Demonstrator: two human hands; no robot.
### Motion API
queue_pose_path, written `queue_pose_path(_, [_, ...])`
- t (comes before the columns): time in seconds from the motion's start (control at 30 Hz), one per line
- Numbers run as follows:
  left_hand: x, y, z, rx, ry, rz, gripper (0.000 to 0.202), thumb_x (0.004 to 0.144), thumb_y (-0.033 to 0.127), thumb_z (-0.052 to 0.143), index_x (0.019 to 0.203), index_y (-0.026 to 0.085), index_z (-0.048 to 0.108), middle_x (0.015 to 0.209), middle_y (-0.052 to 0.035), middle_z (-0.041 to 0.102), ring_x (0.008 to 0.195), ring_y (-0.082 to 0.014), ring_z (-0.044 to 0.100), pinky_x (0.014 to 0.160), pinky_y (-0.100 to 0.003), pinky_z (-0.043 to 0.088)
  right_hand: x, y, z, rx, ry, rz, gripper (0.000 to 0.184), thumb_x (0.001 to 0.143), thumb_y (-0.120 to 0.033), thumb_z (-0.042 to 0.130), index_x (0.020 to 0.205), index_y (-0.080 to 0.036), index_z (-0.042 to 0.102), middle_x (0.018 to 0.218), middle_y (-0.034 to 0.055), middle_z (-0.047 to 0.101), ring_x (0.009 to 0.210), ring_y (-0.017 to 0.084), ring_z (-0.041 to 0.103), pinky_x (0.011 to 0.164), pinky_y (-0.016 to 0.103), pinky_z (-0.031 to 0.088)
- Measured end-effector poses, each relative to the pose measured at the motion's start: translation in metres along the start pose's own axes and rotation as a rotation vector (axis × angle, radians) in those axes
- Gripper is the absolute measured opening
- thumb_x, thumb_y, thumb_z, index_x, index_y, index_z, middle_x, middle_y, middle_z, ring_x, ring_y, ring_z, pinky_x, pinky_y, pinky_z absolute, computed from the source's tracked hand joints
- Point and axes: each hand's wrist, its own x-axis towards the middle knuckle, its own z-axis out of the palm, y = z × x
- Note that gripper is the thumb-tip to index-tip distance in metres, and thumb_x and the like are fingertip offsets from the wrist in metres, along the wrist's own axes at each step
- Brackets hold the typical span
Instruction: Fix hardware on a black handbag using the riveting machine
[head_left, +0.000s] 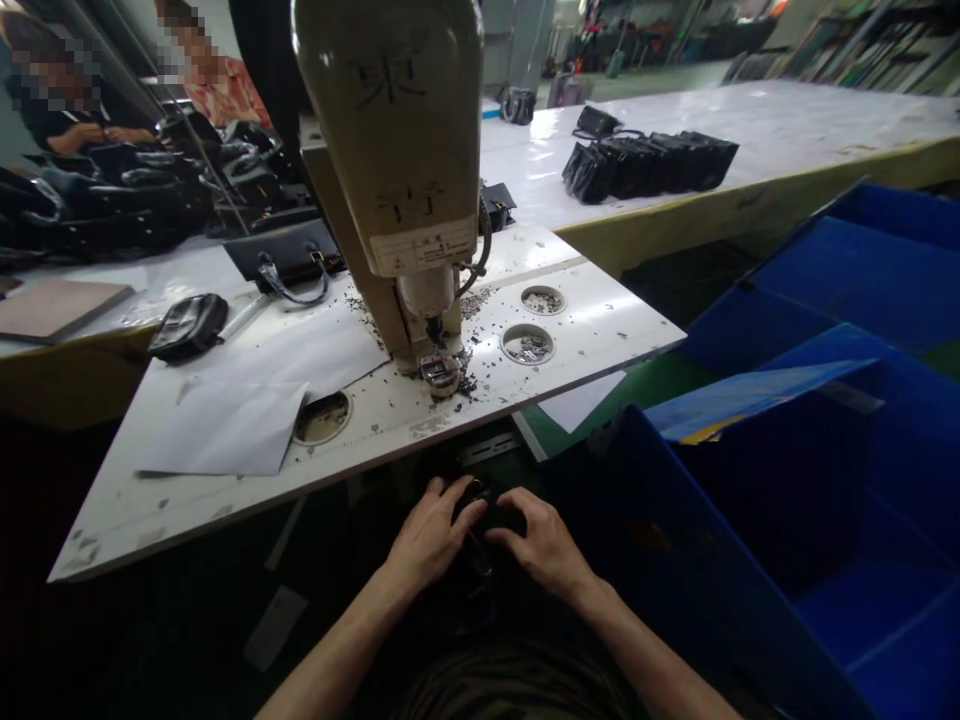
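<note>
Both of my hands are low in my lap, below the front edge of the white machine table (225, 500). My left hand (431, 535) and my right hand (544, 545) have their fingers curled around a small dark item (487, 520). It is in deep shadow and I cannot make out what it is. Directly above stands a beige press machine (394, 150), its punch head (440, 372) resting over the table.
Three round holes in the table hold small metal parts (529, 345). White paper sheets (225, 425) and a black pouch (187, 325) lie at left. Blue plastic bins (825, 450) stand at right. Black bags (645, 160) sit on the far table. Two people work at back left.
</note>
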Motion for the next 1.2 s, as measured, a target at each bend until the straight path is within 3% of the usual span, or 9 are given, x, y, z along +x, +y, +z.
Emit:
queue_pose_path(0.13, [0.006, -0.005, -0.023, 0.054, 0.052, 0.248, 0.041, 0.106, 0.044, 0.045, 0.14, 0.031, 0.063, 0.155, -0.0093, 0.044, 0.139, -0.0312, 0.048, 0.119, -0.047, 0.04, -0.009, 0.005, -0.008, 0.113, -0.077, -0.029, 0.013, 0.084, -0.023, 0.078, 0.085, -0.021, 0.066, 0.086, 0.0, 0.064, 0.083, 0.02, 0.061, 0.076, 0.033, 0.045])
queue_pose_path(0.27, [0.012, 0.0, -0.035, -0.094, -0.193, 0.542, 0.044, 0.106, 0.022, 0.043, 0.148, 0.028, 0.053, 0.15, -0.0039, 0.058, 0.141, -0.0208, 0.048, 0.121, -0.037, 0.037, -0.021, 0.007, -0.01, 0.227, -0.101, -0.051, 0.009, 0.085, -0.024, 0.076, 0.084, -0.021, 0.067, 0.087, 0.0006, 0.064, 0.085, 0.02, 0.06, 0.079, 0.033, 0.045])
queue_pose_path(0.4, [0.012, 0.011, -0.038, -0.232, -0.34, 0.503, 0.038, 0.105, 0.033, 0.051, 0.142, 0.026, 0.058, 0.142, -0.0053, 0.063, 0.132, -0.0216, 0.057, 0.116, -0.036, 0.041, -0.028, 0.011, -0.007, 0.317, -0.047, 0.015, 0.014, 0.086, -0.029, 0.075, 0.081, -0.021, 0.065, 0.085, 0.0003, 0.061, 0.084, 0.02, 0.058, 0.079, 0.033, 0.043])
queue_pose_path(0.5, [0.012, 0.009, -0.038, -0.213, -0.378, 0.506, 0.083, 0.075, 0.058, 0.085, 0.143, 0.024, 0.053, 0.144, -0.0109, 0.059, 0.13, -0.0299, 0.057, 0.114, -0.04, 0.044, -0.028, 0.017, -0.009, 0.387, -0.009, 0.107, 0.021, 0.084, -0.035, 0.077, 0.08, -0.021, 0.063, 0.082, -0.001, 0.058, 0.081, 0.019, 0.055, 0.077, 0.032, 0.043])
queue_pose_path(0.63, [0.016, -0.01, -0.026, -0.095, -0.44, 0.506, 0.119, 0.048, 0.061, 0.098, 0.149, 0.023, 0.046, 0.15, -0.0159, 0.053, 0.134, -0.0367, 0.054, 0.115, -0.045, 0.043, -0.023, 0.032, -0.007, 0.462, 0.042, 0.24, 0.031, 0.084, -0.047, 0.076, 0.079, -0.02, 0.062, 0.075, -0.0024, 0.057, 0.073, 0.017, 0.051, 0.069, 0.03, 0.042])
queue_pose_path(0.9, [0.021, -0.029, 0.017, -0.084, -0.285, 0.313, 0.072, 0.073, 0.032, 0.082, 0.139, 0.021, 0.055, 0.131, -0.0109, 0.064, 0.118, -0.0304, 0.063, 0.103, -0.039, 0.051, -0.006, 0.057, 0.015, 0.453, 0.04, 0.334, 0.037, 0.084, -0.054, 0.073, 0.081, -0.019, 0.062, 0.075, -0.0018, 0.06, 0.071, 0.017, 0.055, 0.068, 0.031, 0.045])
queue_pose_path(1.0, [0.019, -0.031, 0.02, -0.095, -0.272, 0.287, 0.068, 0.077, 0.029, 0.076, 0.14, 0.021, 0.054, 0.132, -0.0109, 0.064, 0.12, -0.0298, 0.062, 0.103, -0.038, 0.051, -0.011, 0.055, 0.012, 0.38, 0.022, 0.276, 0.032, 0.085, -0.049, 0.075, 0.093, -0.019, 0.068, 0.089, 0.0019, 0.065, 0.087, 0.022, 0.061, 0.082, 0.035, 0.049])
queue_pose_path(1.1, [0.014, -0.03, 0.02, -0.109, -0.238, 0.276, 0.061, 0.077, 0.025, 0.071, 0.136, 0.023, 0.056, 0.128, -0.0091, 0.066, 0.116, -0.0275, 0.064, 0.101, -0.035, 0.052, -0.022, 0.056, 0.008, 0.328, -0.097, 0.16, 0.063, 0.072, -0.044, 0.087, 0.127, -0.021, 0.066, 0.127, 0.0106, 0.066, 0.122, 0.032, 0.059, 0.11, 0.045, 0.043])
queue_pose_path(1.2, [0.01, -0.026, 0.021, -0.116, -0.219, 0.264, 0.054, 0.075, 0.024, 0.071, 0.129, 0.028, 0.061, 0.123, -0.007, 0.068, 0.11, -0.0283, 0.067, 0.096, -0.036, 0.055, -0.027, 0.059, 0.011, 0.385, -0.239, 0.148, 0.084, 0.069, -0.047, 0.088, 0.143, -0.024, 0.056, 0.143, 0.0145, 0.061, 0.136, 0.039, 0.054, 0.117, 0.056, 0.039])
